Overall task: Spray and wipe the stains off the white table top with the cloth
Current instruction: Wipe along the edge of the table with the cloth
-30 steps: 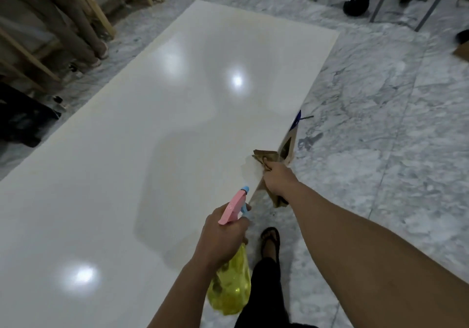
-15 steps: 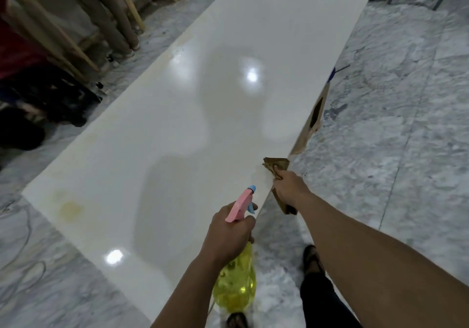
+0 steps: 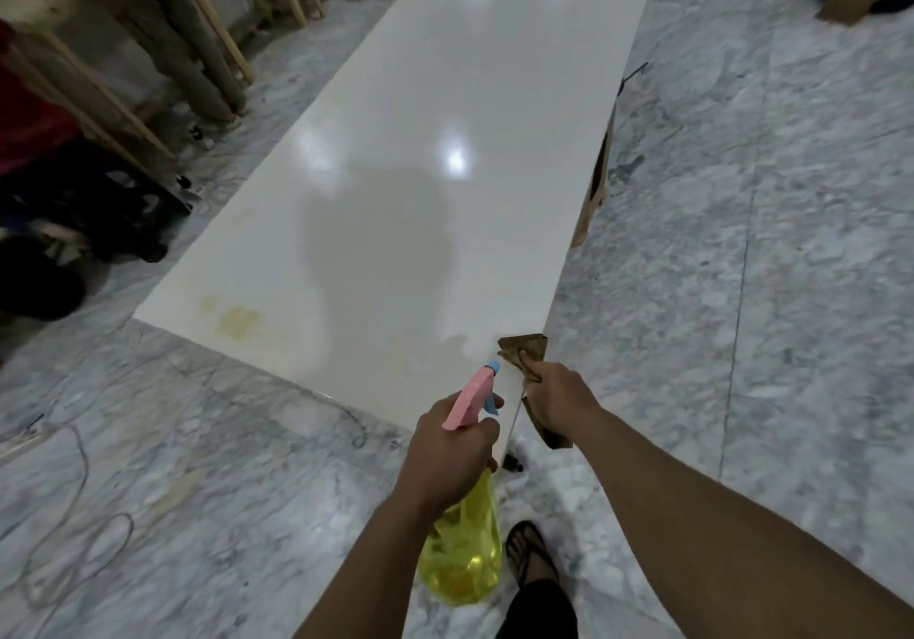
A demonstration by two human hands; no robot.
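Note:
A long glossy white table top (image 3: 405, 183) runs away from me. A yellowish stain (image 3: 238, 320) marks its near left corner. My left hand (image 3: 447, 455) grips a yellow spray bottle (image 3: 462, 557) with a pink head (image 3: 470, 398), held just off the near right corner, nozzle pointing over the table. My right hand (image 3: 561, 398) holds a brown cloth (image 3: 523, 347) against the right edge near that corner; part of the cloth hangs below the edge.
Grey marble floor (image 3: 742, 252) surrounds the table. Wooden poles and dark bundles (image 3: 89, 223) lie at the left. A cable (image 3: 74, 465) loops on the floor near left. My sandalled foot (image 3: 531, 552) stands by the corner. A cardboard box (image 3: 848, 7) sits far right.
I have stepped back along the table's right edge, so its near end and the yellow stain came into view. Both hands kept their grips on the bottle and the cloth.

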